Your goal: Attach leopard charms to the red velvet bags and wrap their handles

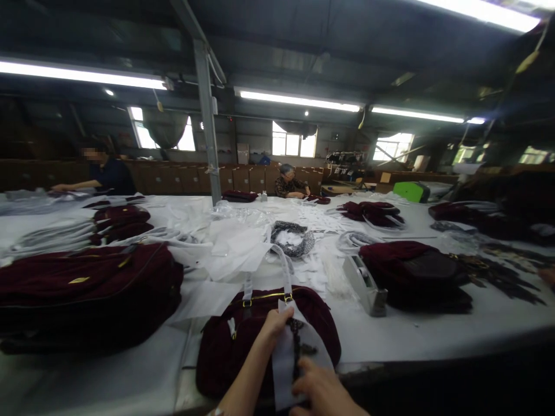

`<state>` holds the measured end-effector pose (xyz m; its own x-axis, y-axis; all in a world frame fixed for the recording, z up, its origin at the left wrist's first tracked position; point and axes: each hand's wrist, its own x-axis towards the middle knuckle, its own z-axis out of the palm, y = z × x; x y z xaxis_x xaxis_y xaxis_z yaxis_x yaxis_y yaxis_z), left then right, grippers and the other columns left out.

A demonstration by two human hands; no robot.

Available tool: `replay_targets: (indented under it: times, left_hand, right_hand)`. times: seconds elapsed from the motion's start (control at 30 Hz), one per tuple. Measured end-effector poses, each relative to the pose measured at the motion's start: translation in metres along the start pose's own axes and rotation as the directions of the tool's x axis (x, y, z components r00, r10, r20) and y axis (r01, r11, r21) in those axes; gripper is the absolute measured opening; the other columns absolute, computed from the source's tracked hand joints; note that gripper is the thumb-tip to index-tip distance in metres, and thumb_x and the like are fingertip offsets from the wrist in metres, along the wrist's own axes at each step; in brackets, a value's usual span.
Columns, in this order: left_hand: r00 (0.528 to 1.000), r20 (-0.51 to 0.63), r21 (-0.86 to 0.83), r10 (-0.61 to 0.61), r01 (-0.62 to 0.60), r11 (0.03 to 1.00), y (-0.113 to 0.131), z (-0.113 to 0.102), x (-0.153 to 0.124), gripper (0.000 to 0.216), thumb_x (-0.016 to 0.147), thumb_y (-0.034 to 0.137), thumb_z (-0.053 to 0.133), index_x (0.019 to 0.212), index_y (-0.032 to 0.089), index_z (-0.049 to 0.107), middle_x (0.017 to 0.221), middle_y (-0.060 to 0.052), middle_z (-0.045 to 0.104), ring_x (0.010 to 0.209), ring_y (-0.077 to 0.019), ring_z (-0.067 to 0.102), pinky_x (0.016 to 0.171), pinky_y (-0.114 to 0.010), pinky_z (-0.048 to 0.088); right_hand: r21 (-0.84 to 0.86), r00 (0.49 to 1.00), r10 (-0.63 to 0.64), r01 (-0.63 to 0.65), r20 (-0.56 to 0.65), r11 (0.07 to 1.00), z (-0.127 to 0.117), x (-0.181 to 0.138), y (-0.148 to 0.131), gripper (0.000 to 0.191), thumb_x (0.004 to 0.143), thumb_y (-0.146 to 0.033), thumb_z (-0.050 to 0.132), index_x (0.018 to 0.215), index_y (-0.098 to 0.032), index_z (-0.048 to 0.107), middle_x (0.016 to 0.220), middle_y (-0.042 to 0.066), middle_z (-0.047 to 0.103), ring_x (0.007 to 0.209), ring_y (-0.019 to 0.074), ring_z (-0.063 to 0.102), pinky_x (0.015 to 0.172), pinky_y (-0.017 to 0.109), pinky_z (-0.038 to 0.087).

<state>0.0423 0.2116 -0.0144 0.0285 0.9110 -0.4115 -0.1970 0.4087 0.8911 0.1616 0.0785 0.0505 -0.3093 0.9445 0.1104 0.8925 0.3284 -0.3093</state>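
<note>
A maroon handbag [229, 358] with a gold zipper lies in front of me at the table's near edge. Its handle [284, 266] is wrapped in white material and stands up from gold rings. My left hand [276, 325] is closed on the top of a thin white sheet [282, 370], just below the right-hand ring. Against the sheet hangs a dark strap or chain-like piece [296, 335], whose kind I cannot make out. Over the lower part of the sheet is my right hand [321, 384], its fingers bent and smeared by motion.
A large maroon bag [95, 289] stands at left, another maroon bag [411, 271] at right beside a grey tape dispenser [366, 286]. Dark straps [503, 277] lie farther right. A black-and-white coil [299, 245] sits mid-table among white sheets. Two people [289, 184] work across the table.
</note>
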Motion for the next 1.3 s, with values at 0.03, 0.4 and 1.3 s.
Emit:
replay_targets:
  times: [0.03,0.4,1.3]
  left_hand:
    - [1.0,0.006,-0.005,0.008,-0.008,1.0,-0.001,-0.001,0.0,0.021,0.071,0.027,0.067,0.071,0.006,0.066,0.06,-0.006,0.067,0.056,-0.0172,0.061,0.055,-0.026,0.046]
    - [0.992,0.075,-0.049,0.098,-0.094,0.994,-0.003,-0.004,-0.018,0.036,0.062,0.037,0.072,0.084,0.008,0.066,0.076,-0.009,0.068,0.068,-0.0179,0.061,0.061,-0.025,0.046]
    - [0.992,0.075,0.18,0.1,-0.112,0.977,-0.001,0.001,-0.02,0.02,0.068,0.031,0.064,0.064,0.012,0.064,0.058,-0.004,0.063,0.056,-0.0163,0.056,0.051,-0.022,0.041]
  right_hand:
    - [0.099,0.999,-0.047,0.046,0.001,0.994,-0.008,0.002,0.005,0.018,0.077,-0.015,0.055,0.064,-0.021,0.066,0.078,0.0,0.062,0.061,0.0123,0.057,0.06,0.022,0.043]
    - [0.206,0.988,0.056,-0.025,-0.142,0.978,0.017,0.069,0.062,0.023,0.085,-0.015,0.043,0.079,-0.016,0.065,0.074,0.005,0.055,0.072,0.0156,0.056,0.069,0.024,0.038]
    - [-0.167,0.994,0.1,-0.106,-0.048,0.98,0.017,0.069,0.016,0.039,0.079,0.003,0.035,0.094,-0.017,0.066,0.094,0.01,0.061,0.077,0.0216,0.062,0.066,0.028,0.044]
